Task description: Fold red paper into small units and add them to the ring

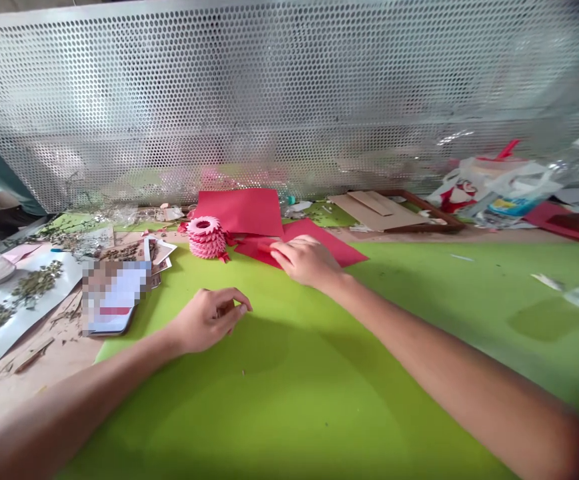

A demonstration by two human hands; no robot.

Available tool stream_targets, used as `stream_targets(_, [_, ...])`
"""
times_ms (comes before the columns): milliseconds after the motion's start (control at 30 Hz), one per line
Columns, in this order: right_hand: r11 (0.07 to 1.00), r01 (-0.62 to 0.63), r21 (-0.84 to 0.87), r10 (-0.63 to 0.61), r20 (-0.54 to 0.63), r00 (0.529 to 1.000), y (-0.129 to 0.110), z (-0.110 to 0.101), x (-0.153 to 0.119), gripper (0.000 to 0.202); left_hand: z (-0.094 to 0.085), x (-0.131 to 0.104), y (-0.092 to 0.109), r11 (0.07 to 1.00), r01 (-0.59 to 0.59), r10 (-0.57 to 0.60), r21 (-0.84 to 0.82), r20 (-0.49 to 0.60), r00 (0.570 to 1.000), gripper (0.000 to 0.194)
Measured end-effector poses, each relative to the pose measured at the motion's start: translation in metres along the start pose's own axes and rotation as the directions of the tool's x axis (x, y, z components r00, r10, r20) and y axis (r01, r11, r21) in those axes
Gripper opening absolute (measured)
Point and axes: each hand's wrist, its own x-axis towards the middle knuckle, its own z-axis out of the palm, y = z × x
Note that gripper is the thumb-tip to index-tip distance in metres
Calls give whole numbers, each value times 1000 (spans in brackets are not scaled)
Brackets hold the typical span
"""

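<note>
My right hand [305, 259] is over the front red sheet [337, 245], its fingers closed on a small red paper piece [265, 247]. Behind it a second red sheet [242, 210] lies on the work surface. My left hand [213, 319] hangs over the green mat [289, 400], fingers curled, thumb and forefinger tips near each other; nothing shows between them. A pink ring-shaped stack of folded paper [206, 239] stands left of the red sheets, with small red bits beside it.
A phone [119, 297] and photo cards [160, 253] lie left, near dried plants on white paper [69, 273]. Cardboard [377, 210], a brown frame [444, 217], plastic bags [499, 190] and a clear bottle [577, 160] line the back right. Perforated metal [269, 93] rises behind.
</note>
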Motion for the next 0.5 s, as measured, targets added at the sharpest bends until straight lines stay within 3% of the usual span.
stream_targets(67, [998, -41, 52, 48, -130, 990, 6, -10, 2, 38, -1, 1, 0, 1000, 10, -10, 6, -5, 1000, 23])
stream_targets(133, [976, -138, 168, 177, -244, 954, 8, -22, 1, 36, -2, 1, -2, 1000, 13, -12, 21, -20, 1000, 23])
stream_targets(200, [868, -244, 432, 364, -219, 905, 3, -33, -3, 35, -1, 1, -5, 998, -14, 19, 57, -86, 996, 26])
stream_targets(233, [753, -273, 598, 420, -117, 900, -2, -37, -6, 35, -1, 1, -7, 995, -40, 54, 96, -144, 988, 33])
stream_targets(300, [452, -311, 836, 351, 154, 924, -16, -42, -10, 33, -2, 0, -10, 968, -106, 166, 227, -262, 951, 52])
stream_targets(367, [277, -372, 886, 185, 331, 926, -32, -43, -14, 34, -3, -1, -13, 902, -175, 307, 395, -300, 903, 54])
stream_targets(433, [271, -405, 873, 69, 402, 913, -46, -42, -17, 35, -4, -2, -14, 809, -262, 443, 527, -252, 860, 41])
stream_targets(500, [327, -387, 862, -17, 415, 910, -56, -40, -20, 35, -5, -2, -15, 736, -344, 535, 583, -191, 823, 34])
